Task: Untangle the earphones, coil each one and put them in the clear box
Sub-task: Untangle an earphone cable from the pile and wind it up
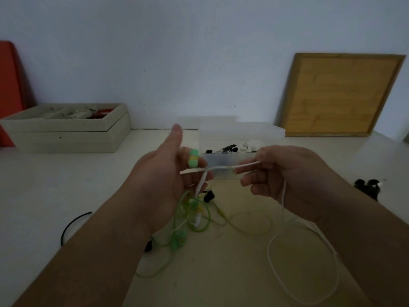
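My left hand [163,173] is raised over the table, thumb up, and its fingers hold a tangle of green earphones [190,220] with a green and yellow remote [193,159] at the fingertips. A white earphone cable [234,167] runs from the left fingers across to my right hand [287,176], which pinches it. The white cable hangs from the right hand and loops on the table [305,269]. Behind both hands stands the clear box [241,134] with black and white earphones inside.
A beige divided tray [66,129] with small items sits at the back left, a red object [11,89] beside it. A wooden framed board [340,94] leans on the wall at right. Black earphones [368,187] lie at right; a black cable [73,224] lies at left.
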Available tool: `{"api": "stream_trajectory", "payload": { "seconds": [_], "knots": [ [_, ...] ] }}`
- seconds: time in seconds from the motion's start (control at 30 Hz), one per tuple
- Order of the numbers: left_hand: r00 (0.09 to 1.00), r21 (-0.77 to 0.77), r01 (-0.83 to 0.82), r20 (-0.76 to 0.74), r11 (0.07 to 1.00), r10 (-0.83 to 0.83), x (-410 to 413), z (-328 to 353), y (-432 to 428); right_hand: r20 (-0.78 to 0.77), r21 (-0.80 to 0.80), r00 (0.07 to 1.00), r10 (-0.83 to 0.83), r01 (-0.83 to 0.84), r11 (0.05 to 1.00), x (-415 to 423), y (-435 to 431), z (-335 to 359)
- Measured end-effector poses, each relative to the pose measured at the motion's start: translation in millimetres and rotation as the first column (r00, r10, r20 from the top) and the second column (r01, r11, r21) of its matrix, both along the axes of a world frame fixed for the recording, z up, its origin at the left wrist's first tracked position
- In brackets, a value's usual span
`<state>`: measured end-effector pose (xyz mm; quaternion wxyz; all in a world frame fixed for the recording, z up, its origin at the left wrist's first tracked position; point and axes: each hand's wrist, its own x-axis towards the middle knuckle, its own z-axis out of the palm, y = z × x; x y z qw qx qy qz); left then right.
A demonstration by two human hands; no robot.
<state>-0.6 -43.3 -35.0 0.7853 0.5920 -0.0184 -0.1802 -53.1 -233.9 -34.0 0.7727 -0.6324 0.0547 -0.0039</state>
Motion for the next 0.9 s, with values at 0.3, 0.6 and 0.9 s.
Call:
{"api": "stream_trajectory", "payload": {
  "seconds": [0.3, 0.6, 0.9],
  "knots": [
    [0.929, 0.210, -0.349, 0.207, 0.913, 0.307, 5.5, -9.8, 2.4, 0.160, 0.133, 0.985, 0.063, -0.085, 0.987, -5.0, 1.5, 7.7],
    [0.630, 0.626, -0.282, 0.692, 0.727, -0.352, -6.7, -10.0, -1.7, 0.266, 0.221, 0.957, 0.115, -0.177, 0.959, -5.0, -2.3, 10.6],
    [0.662, 0.690, -0.074, 0.573, 0.720, -0.482, -7.2, -14.5, -6.5, 0.313, 0.315, 0.945, 0.098, -0.201, 0.928, -5.8, -14.4, 17.6]
  ]
}}
